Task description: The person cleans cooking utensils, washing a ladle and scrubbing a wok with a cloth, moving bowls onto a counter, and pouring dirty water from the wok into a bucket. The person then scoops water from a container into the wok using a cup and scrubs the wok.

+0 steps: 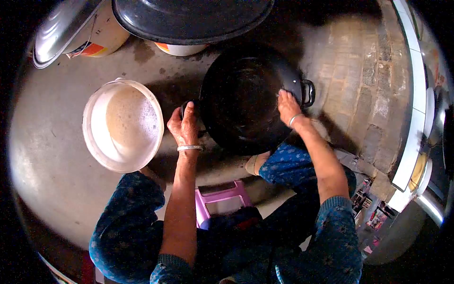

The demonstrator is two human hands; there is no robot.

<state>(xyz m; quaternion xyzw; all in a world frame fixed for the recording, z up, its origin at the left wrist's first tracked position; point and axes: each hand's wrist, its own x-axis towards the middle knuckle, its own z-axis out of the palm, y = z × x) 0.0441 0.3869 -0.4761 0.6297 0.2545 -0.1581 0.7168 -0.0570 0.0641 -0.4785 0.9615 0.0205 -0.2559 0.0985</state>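
Observation:
A large black wok (246, 104) with a loop handle on each side is in front of me, its dark inside facing up. My left hand (184, 127) is closed around its left handle, thumb on top. My right hand (287, 108) reaches inside the wok near the right rim, fingers pressed together against the wall. A small pale bit shows at those fingertips, but what they hold, if anything, is hidden. To the left of my left hand, a white bucket (94, 137) holds cloudy, foamy water (130, 118).
At the top, a wide dark lid (194, 19) covers a white bucket (182, 49), beside another lidded bucket (101, 40). A pink plastic stool (222, 191) is between my legs. A brick wall (364, 80) with a white-tiled edge (411, 132) borders the right side.

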